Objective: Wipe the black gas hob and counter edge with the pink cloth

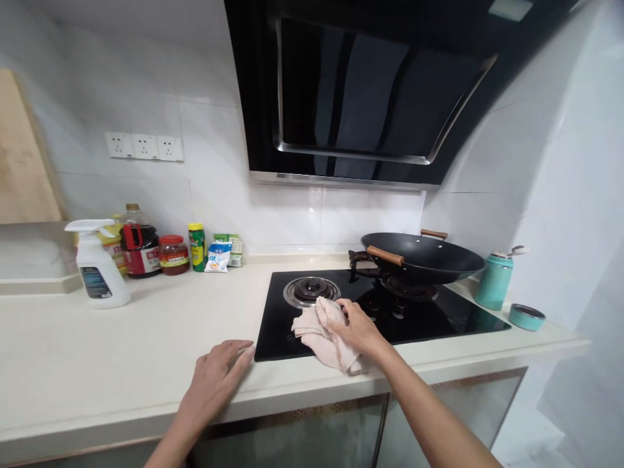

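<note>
A crumpled pale pink cloth (pixel 324 335) lies on the front left part of the black glass stove top (pixel 287 286). My right hand (pixel 358 325) has its fingers closed around the cloth, bunching it up near the left burner (pixel 312 290). Part of the cloth hangs over the stove's front edge onto the counter. My left hand (pixel 219 370) rests on the counter (pixel 166 344) just left of the stove's corner, fingers stretched out and holding nothing.
A black wok (pixel 424 257) with wooden handles sits on the right burner, under a black range hood (pixel 361 97). At left stand a white spray bottle (pixel 100 266), a sauce bottle (pixel 141 247) and a red-lidded jar (pixel 174 255). A turquoise canister (pixel 494 283) and its lid-like dish (pixel 526 317) are at right.
</note>
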A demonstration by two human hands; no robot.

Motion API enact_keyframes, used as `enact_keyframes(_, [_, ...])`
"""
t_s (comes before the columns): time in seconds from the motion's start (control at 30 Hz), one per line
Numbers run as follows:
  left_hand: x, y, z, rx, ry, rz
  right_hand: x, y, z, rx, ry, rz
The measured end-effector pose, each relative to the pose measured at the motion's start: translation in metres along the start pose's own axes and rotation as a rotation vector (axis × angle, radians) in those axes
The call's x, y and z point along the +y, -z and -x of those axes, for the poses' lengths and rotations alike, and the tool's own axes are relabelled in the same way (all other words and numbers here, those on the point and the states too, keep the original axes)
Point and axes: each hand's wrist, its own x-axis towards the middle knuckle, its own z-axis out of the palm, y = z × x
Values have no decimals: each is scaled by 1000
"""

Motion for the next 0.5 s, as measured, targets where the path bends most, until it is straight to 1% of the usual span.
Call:
enact_keyframes(0.07, [1,1,1,7,-1,-13,-8,-4,0,-70,22,47])
enact_keyframes(0.1, [1,1,1,8,-3,-16,-11,-5,-1,-77,31,31])
enact_keyframes(0.2, [1,2,0,-2,-6,-11,-18,-5,-8,-46,25,-49])
enact_keyframes(0.3, [0,1,-1,2,-7,-4,-24,-6,-16,-36,12,-78])
enact_keyframes(0.4, [0,1,0,3,-10,-6,-25,-6,-20,-55,-11,-66])
enact_keyframes(0.5, [-2,1,0,1,-19,-8,-22,-1,-19,-65,-51,-29])
